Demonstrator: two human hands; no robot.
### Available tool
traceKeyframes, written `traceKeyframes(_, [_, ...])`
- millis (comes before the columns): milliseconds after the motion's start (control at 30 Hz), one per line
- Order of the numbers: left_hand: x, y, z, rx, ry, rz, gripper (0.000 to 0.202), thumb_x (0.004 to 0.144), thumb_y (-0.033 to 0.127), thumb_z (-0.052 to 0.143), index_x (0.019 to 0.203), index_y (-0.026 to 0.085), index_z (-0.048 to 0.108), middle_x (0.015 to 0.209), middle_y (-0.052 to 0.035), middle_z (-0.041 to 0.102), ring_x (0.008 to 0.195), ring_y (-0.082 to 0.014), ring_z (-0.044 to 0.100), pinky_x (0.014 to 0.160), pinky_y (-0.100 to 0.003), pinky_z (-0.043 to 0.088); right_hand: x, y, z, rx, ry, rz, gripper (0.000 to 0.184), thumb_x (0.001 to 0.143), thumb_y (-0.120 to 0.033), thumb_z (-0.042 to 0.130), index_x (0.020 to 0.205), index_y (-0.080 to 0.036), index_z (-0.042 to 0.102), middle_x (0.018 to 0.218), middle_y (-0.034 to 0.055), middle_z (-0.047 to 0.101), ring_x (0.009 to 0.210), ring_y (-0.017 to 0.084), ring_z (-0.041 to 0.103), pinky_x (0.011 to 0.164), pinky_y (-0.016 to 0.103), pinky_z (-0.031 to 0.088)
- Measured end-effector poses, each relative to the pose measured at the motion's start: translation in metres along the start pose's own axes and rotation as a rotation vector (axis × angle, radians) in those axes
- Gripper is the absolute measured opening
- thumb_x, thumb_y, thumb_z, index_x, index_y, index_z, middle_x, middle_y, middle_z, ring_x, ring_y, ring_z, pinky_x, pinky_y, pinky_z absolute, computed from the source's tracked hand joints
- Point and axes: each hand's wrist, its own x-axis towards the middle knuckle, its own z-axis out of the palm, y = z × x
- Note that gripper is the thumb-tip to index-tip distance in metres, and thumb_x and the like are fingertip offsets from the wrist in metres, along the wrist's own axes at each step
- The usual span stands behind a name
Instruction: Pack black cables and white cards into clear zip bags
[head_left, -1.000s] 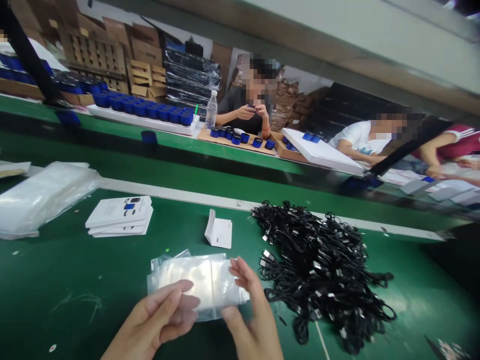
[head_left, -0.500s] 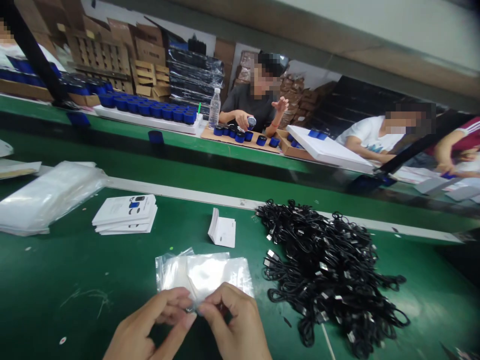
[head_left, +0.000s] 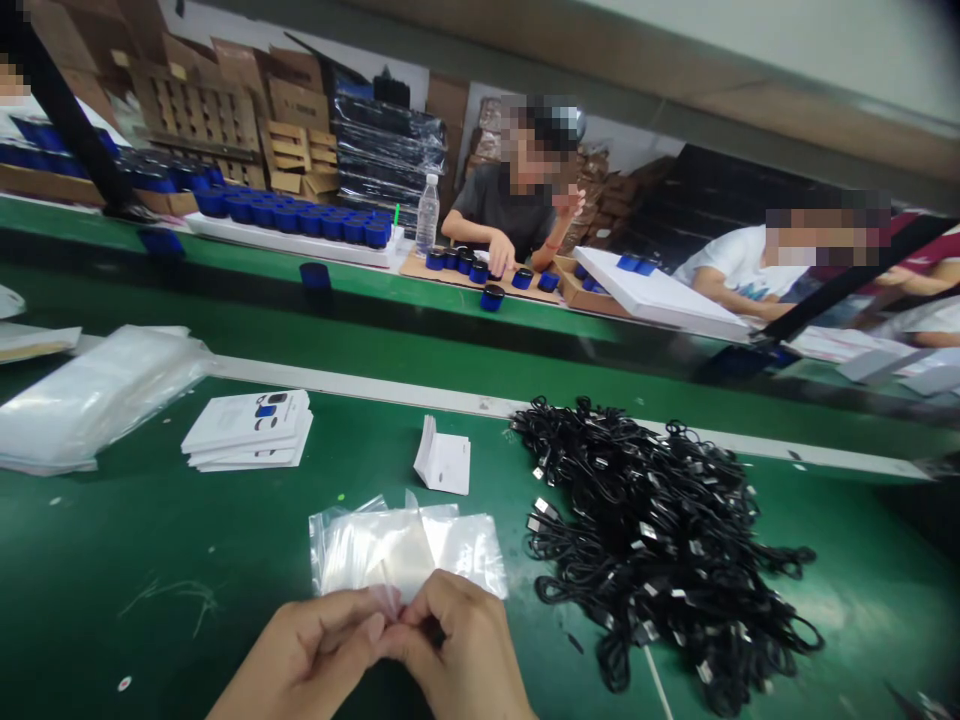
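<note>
My left hand [head_left: 319,640] and my right hand [head_left: 461,640] meet at the near edge of a small clear plastic bag [head_left: 405,555]. Thumb and fingers of each hand are closed in a pinch on the bag's edge, fingertips almost touching. Beneath and around this bag several similar clear bags [head_left: 474,548] lie spread on the green table [head_left: 255,560]. Just beyond them stands a folded white leaflet [head_left: 450,462]. To the right of my right hand is a large heap of black USB cables [head_left: 652,540]. My fingers hide part of the bag's edge.
Stacked printed cards [head_left: 247,430] and a pile of larger plastic bags [head_left: 97,395] lie on the left. A white strip [head_left: 360,385] crosses the table. Across the line, a co-worker [head_left: 502,205] handles blue jars [head_left: 493,297]; another person [head_left: 731,262] sits right.
My fingertips have drawn together on the bag's edge, and the bag has shifted slightly. Across the line, the co-worker's hand has lowered, and one blue jar now stands nearer the front edge.
</note>
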Motion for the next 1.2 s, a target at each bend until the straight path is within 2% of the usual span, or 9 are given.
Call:
traceKeyframes(133, [0.004,-0.003,-0.005,0.106,-0.063,0.017,0.031,0.081,0.046,0.055,0.075,0.020,0.070,0.072,-0.0009,0.068,0.076,-0.0205,0.065,0.067,-0.023,0.051,0.000,0.000,0.000,0.011,-0.032,-0.007,0.033,0.078,-0.041,0.067,0.055,-0.019,0.056,0.052,-0.0034,0.060,0.047,0.011,0.052,0.047,0.020,0.031])
traceKeyframes(267, [0.005,-0.008,-0.001,0.280,0.068,0.066,0.036,0.084,0.047,0.048,0.063,0.020,0.058,0.059,0.0027,0.057,0.060,-0.0141,0.056,0.056,-0.019,0.045,-0.003,0.000,-0.003,-0.072,-0.091,-0.022,0.021,0.070,-0.020,0.074,0.061,-0.019,0.055,0.060,-0.0032,0.059,0.056,0.013,0.056,0.052,0.021,0.035])
traceKeyframes(333, [0.004,-0.009,0.001,0.374,0.130,0.106,0.036,0.084,0.048,0.046,0.062,0.021,0.055,0.057,0.0037,0.055,0.057,-0.0131,0.054,0.054,-0.018,0.043,-0.004,0.001,-0.004,-0.071,-0.123,-0.016,0.014,0.071,-0.014,0.070,0.077,-0.019,0.058,0.074,-0.0003,0.062,0.066,0.015,0.059,0.058,0.022,0.041])
traceKeyframes(467, [0.003,-0.010,0.003,0.523,0.145,0.176,0.034,0.087,0.047,0.042,0.065,0.023,0.053,0.057,0.0057,0.056,0.054,-0.0116,0.055,0.052,-0.016,0.042,-0.005,0.003,-0.002,-0.035,-0.114,-0.120,0.025,0.082,-0.013,0.050,0.105,-0.022,0.057,0.089,0.0035,0.063,0.074,0.017,0.061,0.066,0.025,0.046])
traceKeyframes(667, [0.007,-0.019,0.003,0.737,0.146,0.354,0.024,0.090,0.034,0.042,0.069,0.024,0.051,0.064,0.0076,0.064,0.056,-0.0090,0.061,0.055,-0.015,0.045,-0.003,-0.001,0.003,-0.331,0.006,-0.316,0.024,0.087,-0.013,0.037,0.084,-0.020,0.059,0.072,0.0028,0.062,0.059,0.018,0.056,0.055,0.027,0.038])
traceKeyframes(767, [0.007,-0.025,0.003,0.868,0.217,0.499,0.023,0.087,0.026,0.044,0.065,0.024,0.046,0.058,0.0089,0.060,0.049,-0.0080,0.058,0.049,-0.015,0.043,-0.004,-0.004,0.009,-0.532,0.108,-0.375,0.035,0.089,-0.012,0.032,0.060,-0.021,0.050,0.056,0.0010,0.053,0.047,0.017,0.048,0.048,0.030,0.026])
traceKeyframes(867, [0.006,-0.028,0.002,0.924,0.281,0.592,0.023,0.087,0.022,0.044,0.063,0.024,0.043,0.054,0.0094,0.057,0.045,-0.0072,0.055,0.046,-0.014,0.041,-0.006,-0.003,0.017,-0.574,0.204,-0.371,0.036,0.089,-0.013,0.030,0.058,-0.021,0.047,0.054,0.0004,0.050,0.045,0.016,0.046,0.049,0.031,0.022])
traceKeyframes(1000, [0.005,-0.022,0.001,0.853,0.266,0.562,0.024,0.088,0.025,0.044,0.063,0.023,0.041,0.054,0.0091,0.055,0.045,-0.0074,0.055,0.047,-0.015,0.040,-0.004,-0.007,0.011,-0.471,0.112,-0.303,0.027,0.087,-0.015,0.033,0.065,-0.021,0.047,0.059,-0.0004,0.052,0.049,0.015,0.048,0.050,0.029,0.024])
traceKeyframes(1200, [-0.002,-0.010,0.003,0.475,0.019,0.285,0.030,0.091,0.037,0.034,0.066,0.023,0.043,0.058,0.0059,0.049,0.051,-0.0105,0.052,0.051,-0.017,0.044,-0.002,-0.016,-0.009,-0.310,-0.196,-0.134,0.024,0.093,-0.028,0.035,0.073,-0.021,0.047,0.066,-0.0010,0.055,0.054,0.013,0.053,0.051,0.024,0.032])
